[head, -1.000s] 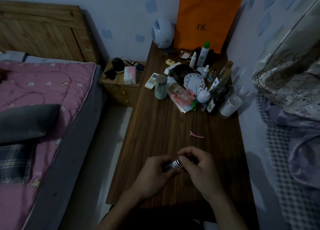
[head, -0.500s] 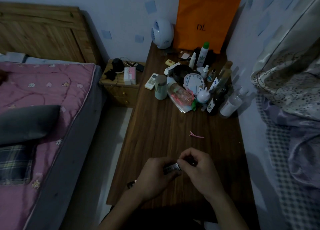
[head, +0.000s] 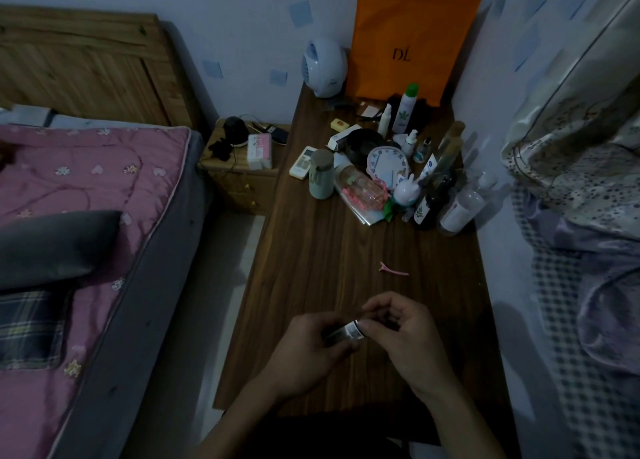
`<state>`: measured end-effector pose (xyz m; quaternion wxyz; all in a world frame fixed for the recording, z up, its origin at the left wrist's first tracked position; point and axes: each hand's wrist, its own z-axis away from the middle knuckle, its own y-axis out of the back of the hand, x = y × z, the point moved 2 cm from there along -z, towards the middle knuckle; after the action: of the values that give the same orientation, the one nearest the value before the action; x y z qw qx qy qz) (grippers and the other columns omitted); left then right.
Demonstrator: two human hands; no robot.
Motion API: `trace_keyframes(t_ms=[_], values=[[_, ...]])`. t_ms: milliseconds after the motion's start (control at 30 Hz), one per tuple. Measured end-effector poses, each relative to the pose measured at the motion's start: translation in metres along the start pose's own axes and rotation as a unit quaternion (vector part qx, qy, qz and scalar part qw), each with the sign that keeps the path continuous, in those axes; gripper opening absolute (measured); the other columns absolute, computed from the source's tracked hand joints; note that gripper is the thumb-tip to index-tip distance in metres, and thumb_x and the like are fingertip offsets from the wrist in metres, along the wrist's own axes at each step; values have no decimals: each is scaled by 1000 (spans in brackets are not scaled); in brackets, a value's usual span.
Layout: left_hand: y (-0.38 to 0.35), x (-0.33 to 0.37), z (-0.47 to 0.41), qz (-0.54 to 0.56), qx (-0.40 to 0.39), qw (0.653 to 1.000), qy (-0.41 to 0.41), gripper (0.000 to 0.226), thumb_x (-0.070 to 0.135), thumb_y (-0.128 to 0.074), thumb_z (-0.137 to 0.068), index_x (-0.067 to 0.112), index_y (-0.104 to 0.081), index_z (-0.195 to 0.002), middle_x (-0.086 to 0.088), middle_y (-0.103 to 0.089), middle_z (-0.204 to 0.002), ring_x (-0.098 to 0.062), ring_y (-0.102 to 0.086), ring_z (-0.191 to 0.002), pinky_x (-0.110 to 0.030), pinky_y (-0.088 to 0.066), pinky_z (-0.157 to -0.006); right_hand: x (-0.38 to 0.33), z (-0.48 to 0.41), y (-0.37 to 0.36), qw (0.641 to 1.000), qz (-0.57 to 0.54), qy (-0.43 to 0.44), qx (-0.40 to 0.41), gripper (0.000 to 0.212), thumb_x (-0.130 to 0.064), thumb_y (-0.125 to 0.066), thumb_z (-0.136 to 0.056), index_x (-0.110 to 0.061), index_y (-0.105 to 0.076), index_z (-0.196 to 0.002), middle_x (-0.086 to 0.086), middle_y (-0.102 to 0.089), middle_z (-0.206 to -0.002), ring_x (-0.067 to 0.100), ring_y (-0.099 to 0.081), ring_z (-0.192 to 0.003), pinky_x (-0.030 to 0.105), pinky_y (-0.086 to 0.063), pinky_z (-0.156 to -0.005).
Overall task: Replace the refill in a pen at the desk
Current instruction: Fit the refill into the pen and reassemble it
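Both hands meet low over the front of the dark wooden desk. My left hand is closed around the dark pen, whose barrel bears a pale label and shows only between the two hands. My right hand pinches the pen's right end with thumb and fingertips. The rest of the pen is hidden inside the fists, and no refill can be made out in the dim light.
A pink hair clip lies just beyond the hands. Bottles, a round clock, a remote and a green cup crowd the far desk before an orange bag. A bed lies left, draped bedding right.
The hands have shifted slightly, staying together on the pen. The right fingers have worked along the pen's end; a little more of the labelled barrel shows.
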<state>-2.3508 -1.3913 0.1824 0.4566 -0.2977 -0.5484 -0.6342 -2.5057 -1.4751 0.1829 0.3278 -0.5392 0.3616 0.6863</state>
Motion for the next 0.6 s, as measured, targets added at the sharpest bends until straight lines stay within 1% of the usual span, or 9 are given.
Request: trace_keyframes(t_ms=[100,200,267,333,400,433,467,533,600], values=[[1,-4,0,15,-21,999,30,9,35,-64,-86,31,-69,-80,7,-73,-72,3,-64,-61,-22,-49,-60,-2,0,3,1000,-4,2,21,27,-7,-78,-77,-32,-72,-85,-2,-75,-83,10,-72,-78,19,-55,-65],[-2,-6,0,92,-22,993,72,10,30,-64,-88,25,-71,-83,2,-76,-75,-11,-72,-63,-26,-56,-60,-6,2,1,998,37,23,48,33,-4,-78,-80,-36,-72,-81,-9,-74,-83,7,-71,-80,15,-54,-66],[-3,-5,1,127,-18,988,89,10,31,-64,-89,27,-71,-82,-1,-77,-77,-17,-74,-62,-27,-57,-58,-10,5,-2,994,67,56,67,35,-3,-78,-78,-37,-71,-77,-12,-72,-85,6,-70,-81,13,-53,-66],[-3,-2,0,150,-14,984,90,13,33,-63,-90,26,-71,-82,-3,-77,-78,-19,-74,-63,-27,-57,-57,-16,7,-4,990,85,90,62,29,-9,-80,-76,-37,-72,-78,-13,-70,-92,8,-69,-85,14,-55,-67],[-3,0,-1,173,-2,981,90,17,33,-63,-91,21,-73,-85,-5,-76,-77,-21,-74,-64,-30,-58,-59,-21,9,-6,992,68,97,35,11,-26,-76,-76,-35,-74,-83,-14,-68,-97,9,-69,-89,16,-55,-68],[-3,1,-1,182,5,979,91,16,32,-63,-91,20,-73,-85,-6,-76,-76,-22,-74,-65,-32,-58,-60,-21,9,-7,994,55,97,21,8,-33,-72,-79,-34,-75,-86,-14,-68,-99,10,-69,-90,16,-54,-69],[-3,1,-1,188,11,978,94,15,29,-64,-91,20,-73,-84,-6,-76,-75,-22,-73,-64,-34,-57,-60,-22,9,-8,994,44,98,15,12,-36,-68,-82,-32,-76,-90,-12,-69,-99,12,-69,-91,17,-54,-70],[-4,2,0,189,17,977,97,13,26,-64,-92,23,-72,-82,-5,-76,-75,-21,-73,-64,-33,-57,-60,-23,8,-8,995,28,96,23,18,-35,-59,-89,-30,-76,-93,-8,-70,-97,14,-70,-91,17,-52,-72],[-3,2,2,193,16,976,98,13,26,-63,-92,24,-71,-82,-5,-76,-77,-21,-74,-65,-32,-57,-60,-21,6,-7,995,25,87,34,17,-28,-58,-91,-29,-74,-90,-8,-71,-92,12,-69,-87,15,-51,-72]])
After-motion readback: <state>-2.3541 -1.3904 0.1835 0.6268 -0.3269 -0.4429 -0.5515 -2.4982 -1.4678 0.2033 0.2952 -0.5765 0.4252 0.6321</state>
